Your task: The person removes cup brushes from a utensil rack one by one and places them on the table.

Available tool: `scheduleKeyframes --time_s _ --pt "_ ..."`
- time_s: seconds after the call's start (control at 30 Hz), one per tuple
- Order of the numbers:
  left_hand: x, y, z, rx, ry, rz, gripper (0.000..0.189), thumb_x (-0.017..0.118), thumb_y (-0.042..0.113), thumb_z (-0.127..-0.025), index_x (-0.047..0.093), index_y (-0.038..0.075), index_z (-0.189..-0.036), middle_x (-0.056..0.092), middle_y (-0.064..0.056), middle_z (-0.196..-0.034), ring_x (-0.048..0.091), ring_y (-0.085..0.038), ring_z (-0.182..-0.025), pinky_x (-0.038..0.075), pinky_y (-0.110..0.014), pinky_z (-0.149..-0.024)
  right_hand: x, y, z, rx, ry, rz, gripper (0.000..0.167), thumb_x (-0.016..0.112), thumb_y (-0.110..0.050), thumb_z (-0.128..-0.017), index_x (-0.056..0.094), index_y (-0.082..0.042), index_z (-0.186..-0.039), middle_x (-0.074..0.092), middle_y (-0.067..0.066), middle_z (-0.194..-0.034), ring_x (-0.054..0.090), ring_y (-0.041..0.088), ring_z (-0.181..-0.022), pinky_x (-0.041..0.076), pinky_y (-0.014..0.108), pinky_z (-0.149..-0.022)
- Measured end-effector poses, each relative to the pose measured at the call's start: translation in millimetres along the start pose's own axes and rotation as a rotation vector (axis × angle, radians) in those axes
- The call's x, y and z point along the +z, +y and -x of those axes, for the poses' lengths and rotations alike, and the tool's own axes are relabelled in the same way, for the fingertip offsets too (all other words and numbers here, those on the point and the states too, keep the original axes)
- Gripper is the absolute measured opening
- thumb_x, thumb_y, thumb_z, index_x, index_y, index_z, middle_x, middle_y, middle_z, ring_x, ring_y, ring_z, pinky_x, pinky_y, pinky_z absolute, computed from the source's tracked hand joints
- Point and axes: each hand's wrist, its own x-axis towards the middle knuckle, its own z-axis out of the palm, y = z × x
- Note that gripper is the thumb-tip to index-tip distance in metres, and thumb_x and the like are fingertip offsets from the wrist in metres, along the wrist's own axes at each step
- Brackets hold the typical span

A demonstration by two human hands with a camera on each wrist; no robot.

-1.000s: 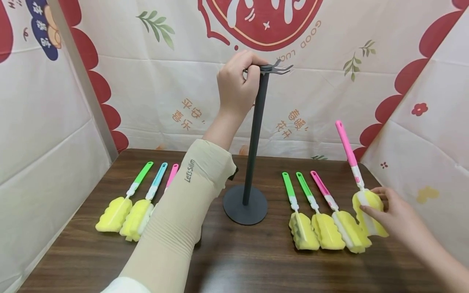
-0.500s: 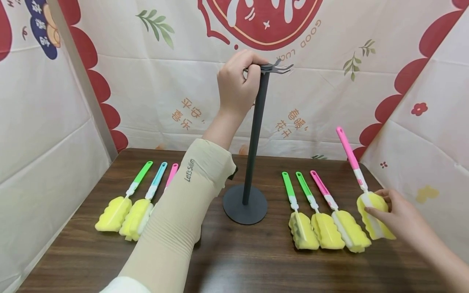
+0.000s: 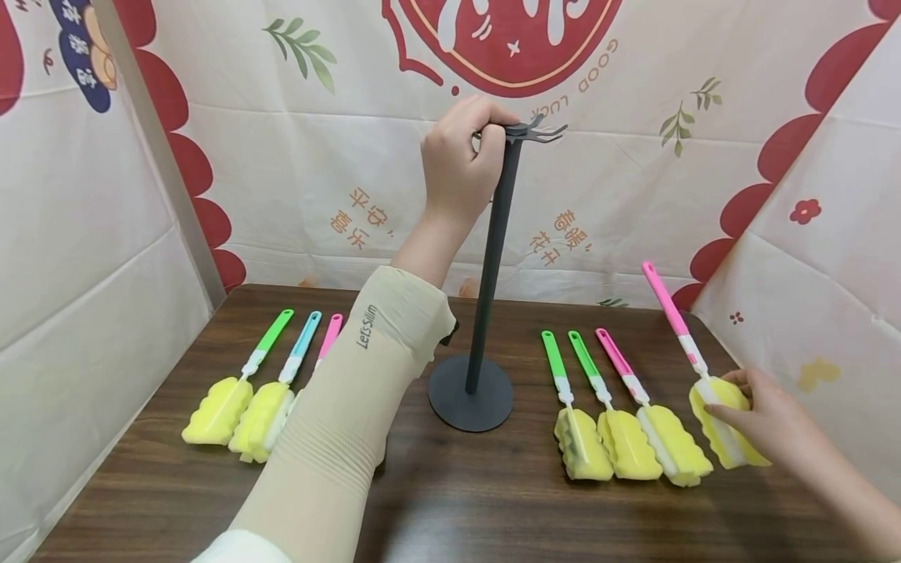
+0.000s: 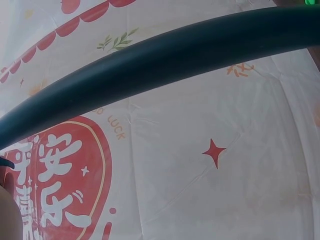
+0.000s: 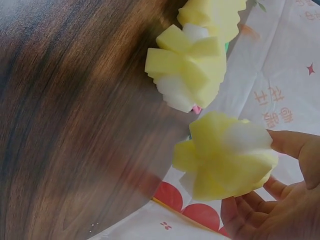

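My left hand (image 3: 461, 156) grips the top of a black stand (image 3: 493, 250), thumb against the pole just under its pronged head. In the left wrist view the stand's pole (image 4: 160, 65) crosses the upper part. My right hand (image 3: 763, 414) holds a sponge bottle brush (image 3: 723, 430) by its yellow-and-white sponge head, the pink handle slanting upward. The right wrist view shows thumb and fingers on either side of that sponge head (image 5: 225, 157). Left of it lie three more brushes: one pink-handled brush (image 3: 676, 446) and two green-handled ones, the nearer being a green-handled brush (image 3: 629, 446).
On the table's (image 3: 450, 500) left side lie a green-handled brush (image 3: 220, 410), a blue-handled brush (image 3: 263, 418) and a pink-handled brush (image 3: 331, 335), partly hidden by my left forearm. A printed cloth (image 3: 338, 172) stands behind and at both sides.
My right hand has lowered the pink-handled bottle brush toward the table and shifted it slightly right. The left hand has kept its grip on the stand.
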Motion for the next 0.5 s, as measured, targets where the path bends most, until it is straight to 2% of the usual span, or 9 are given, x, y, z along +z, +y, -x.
scheduleKeyframes --time_s 0.17,0.5 --pt "0.7 0.4 -0.2 -0.006 -0.001 -0.009 0.03 0.043 0.004 -0.091 0.072 0.001 -0.082 0.069 -0.006 -0.08 0.059 -0.013 -0.078 0.043 -0.019 -0.07 1 3 -1.7 0.009 -0.007 0.026 0.046 0.07 -0.016 -0.089 0.046 0.015 -0.113 0.059 0.024 -0.094 0.054 0.024 -0.077 0.042 0.032 -0.058" --pt "1.4 -0.1 -0.3 -0.011 0.0 -0.024 0.03 0.043 0.005 -0.091 0.072 0.002 -0.082 0.068 -0.006 -0.08 0.06 -0.014 -0.078 0.044 -0.019 -0.069 7 16 -4.7 0.003 -0.012 0.022 0.044 0.07 -0.014 -0.087 0.048 0.016 -0.108 0.059 0.02 -0.089 0.052 0.02 -0.072 0.042 0.029 -0.056"
